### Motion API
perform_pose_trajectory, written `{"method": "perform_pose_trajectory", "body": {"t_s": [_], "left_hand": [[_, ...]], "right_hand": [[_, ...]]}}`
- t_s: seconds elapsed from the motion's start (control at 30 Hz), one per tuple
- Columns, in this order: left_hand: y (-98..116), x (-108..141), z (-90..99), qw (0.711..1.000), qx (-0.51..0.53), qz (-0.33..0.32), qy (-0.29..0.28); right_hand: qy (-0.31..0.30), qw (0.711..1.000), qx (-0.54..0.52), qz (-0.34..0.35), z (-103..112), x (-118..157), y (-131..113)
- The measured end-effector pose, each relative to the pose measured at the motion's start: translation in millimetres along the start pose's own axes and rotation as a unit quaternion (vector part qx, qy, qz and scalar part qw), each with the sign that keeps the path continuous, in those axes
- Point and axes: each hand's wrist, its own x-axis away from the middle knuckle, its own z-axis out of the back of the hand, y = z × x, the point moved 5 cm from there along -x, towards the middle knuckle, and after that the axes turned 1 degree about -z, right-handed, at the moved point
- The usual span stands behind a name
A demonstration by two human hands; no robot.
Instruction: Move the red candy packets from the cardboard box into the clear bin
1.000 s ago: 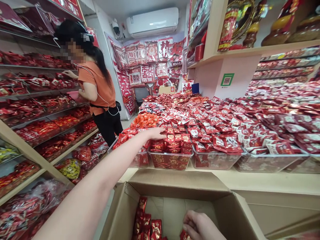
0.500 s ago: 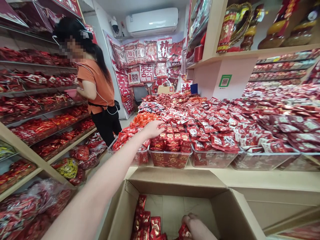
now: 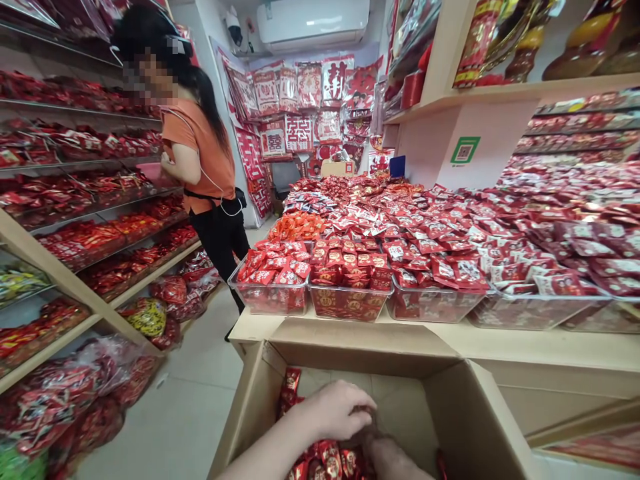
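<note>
My left hand (image 3: 344, 408) reaches into the cardboard box (image 3: 487, 413), fingers bent but apart, with no packet visible between them. Right beside it is my right hand (image 3: 393, 457), low in the box and blurred, its fingers mostly hidden. Beneath and beside both hands lie small shiny red packets with gold print (image 3: 330, 460), heaped on the box's left side. Behind the box, a clear plastic bin (image 3: 350, 303) on the counter is filled with similar red and gold packets in rows.
More clear bins (image 3: 270, 300) of red packets line the counter (image 3: 280, 327). At left, a person in an orange top (image 3: 205, 160) faces stocked shelves (image 3: 75, 167). Bagged goods (image 3: 75, 407) lie on the floor. A wooden shelf (image 3: 560, 90) juts out at upper right.
My left hand has come back from the packet bin down into the box, beside my right hand. The view has shifted slightly. The person at the shelves remains there.
</note>
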Motion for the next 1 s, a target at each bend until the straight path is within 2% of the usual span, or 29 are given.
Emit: {"method": "perform_pose_trajectory", "body": {"t_s": [0.1, 0.17, 0.23, 0.33, 0.4, 0.47, 0.53, 0.63, 0.7, 0.8, 0.87, 0.97, 1.0], "left_hand": [[-14, -2, 16.1, 0.995, 0.053, 0.047, 0.077], [-17, -3, 23.1, 0.982, 0.14, 0.07, 0.103], [-17, -6, 24.1, 0.954, 0.269, 0.092, 0.096], [-12, -11, 23.4, 0.89, 0.426, 0.128, 0.101], [-13, -13, 25.5, 0.86, 0.462, 0.159, 0.145], [-15, -12, 26.6, 0.853, 0.454, 0.183, 0.18], [-17, -12, 26.4, 0.87, 0.415, 0.186, 0.189], [-18, -12, 26.6, 0.899, 0.348, 0.164, 0.21], [-17, -13, 28.3, 0.901, 0.325, 0.15, 0.245], [-14, -14, 30.8, 0.885, 0.334, 0.145, 0.289], [-11, -14, 29.3, 0.871, 0.38, 0.15, 0.274], [-3, -15, 25.6, 0.859, 0.45, 0.135, 0.201], [-1, -13, 26.2, 0.854, 0.465, 0.131, 0.192]], "right_hand": [[0.034, 0.998, -0.033, -0.047, 43, 3, -11], [0.08, 0.991, -0.1, -0.04, 79, 6, -25], [0.113, 0.971, -0.211, -0.027, 110, 11, -39], [0.113, 0.914, -0.389, -0.011, 135, 21, -53], [0.122, 0.877, -0.465, -0.002, 141, 28, -57], [0.13, 0.855, -0.502, 0.0, 140, 33, -57], [0.141, 0.854, -0.501, 0.008, 139, 35, -56], [0.188, 0.865, -0.465, 0.025, 141, 35, -56], [0.229, 0.864, -0.448, 0.029, 144, 35, -56], [0.258, 0.852, -0.455, 0.028, 147, 35, -58], [0.259, 0.848, -0.461, 0.016, 147, 34, -58], [0.269, 0.855, -0.443, 0.019, 149, 36, -54], [0.277, 0.859, -0.43, 0.035, 151, 37, -54]]}}
